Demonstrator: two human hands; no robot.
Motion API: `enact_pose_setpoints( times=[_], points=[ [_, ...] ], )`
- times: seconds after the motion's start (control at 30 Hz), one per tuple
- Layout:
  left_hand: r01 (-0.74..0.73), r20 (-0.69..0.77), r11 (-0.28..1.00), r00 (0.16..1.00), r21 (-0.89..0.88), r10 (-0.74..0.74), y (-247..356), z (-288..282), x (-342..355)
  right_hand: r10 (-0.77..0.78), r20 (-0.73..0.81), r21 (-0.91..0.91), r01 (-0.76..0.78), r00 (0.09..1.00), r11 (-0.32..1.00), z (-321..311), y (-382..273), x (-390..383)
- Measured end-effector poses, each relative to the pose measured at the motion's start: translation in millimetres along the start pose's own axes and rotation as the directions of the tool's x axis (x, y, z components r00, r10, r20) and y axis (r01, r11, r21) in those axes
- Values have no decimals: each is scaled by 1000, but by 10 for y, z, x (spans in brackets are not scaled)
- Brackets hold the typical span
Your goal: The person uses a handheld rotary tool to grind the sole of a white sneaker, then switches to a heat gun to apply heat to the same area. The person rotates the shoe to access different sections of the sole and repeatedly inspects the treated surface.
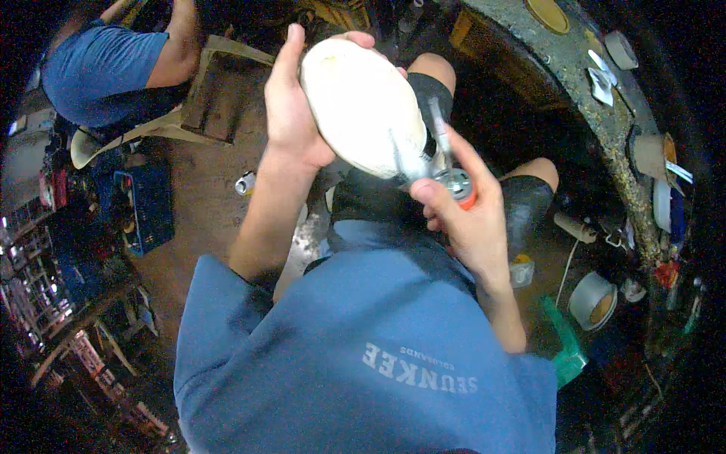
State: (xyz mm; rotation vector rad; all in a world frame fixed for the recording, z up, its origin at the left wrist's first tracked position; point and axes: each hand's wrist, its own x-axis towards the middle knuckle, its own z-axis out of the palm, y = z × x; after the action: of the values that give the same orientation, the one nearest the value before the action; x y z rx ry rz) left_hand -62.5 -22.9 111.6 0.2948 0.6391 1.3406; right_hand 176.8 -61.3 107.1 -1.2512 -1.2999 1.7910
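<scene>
My left hand (pixel 291 125) holds up a smooth white oval piece (pixel 363 106), with the palm at its left side and some fingertips showing past its far edge. What this piece is, I cannot make out. In my right hand (pixel 475 216) is a silvery metal tool (pixel 454 181) with a round body and an orange-red ring. Its front parts are smeared by motion, so its exact kind does not show. The tool's front touches or nearly touches the lower right edge of the white piece. My knees are below and beyond both hands.
Another person (pixel 106 72) in a blue shirt sits at the far left beside a wooden chair (pixel 212 106). A blue crate (pixel 144 212) and a small can (pixel 245 183) are on the floor. Along the right curves a rough workbench (pixel 605 113). A green object (pixel 563 340) lies near a round tub (pixel 592 301).
</scene>
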Motion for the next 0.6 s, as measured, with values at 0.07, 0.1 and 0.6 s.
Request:
enact_pose_setpoints(
  times=[0.07,0.1,0.6],
  points=[
    [-76,-111,997,991,10,77,-125,-53,-45,41,10,-142,-39,999,989,99,93,3],
    [-110,-155,994,982,12,111,-196,-72,-61,84,-6,-278,-82,996,957,144,126,-2],
    [-178,-198,973,958,148,206,-330,9,-265,-20,-70,-406,-10,997,914,269,118,82]
  ],
)
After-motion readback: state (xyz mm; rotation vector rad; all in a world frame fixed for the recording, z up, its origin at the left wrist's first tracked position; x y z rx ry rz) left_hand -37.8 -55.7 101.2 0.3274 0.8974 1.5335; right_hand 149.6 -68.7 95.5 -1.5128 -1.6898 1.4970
